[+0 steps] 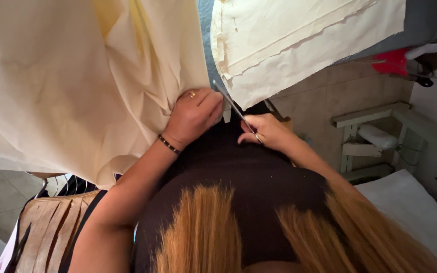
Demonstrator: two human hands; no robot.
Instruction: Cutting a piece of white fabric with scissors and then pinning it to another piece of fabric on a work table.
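Head view: cream cloth (67,76) is seen hanging over the left of the frame, and its gathered edge is gripped by the left hand (194,115), fingers curled tight around a bunch of folds. A ring is worn on that hand and a dark beaded bracelet (169,144) at its wrist. Scissors (236,111) are held in the right hand (265,131), fingers closed about the handles; thin metal blades are pointed up toward the cloth edge just beside the left hand. How far the blades are parted cannot be told. Paper pattern sheets (299,40) are laid on a grey worktop (426,23) at upper right. A dark top and long reddish hair are seen below, and a white sewing-machine stand (375,136) on the tiled floor at right
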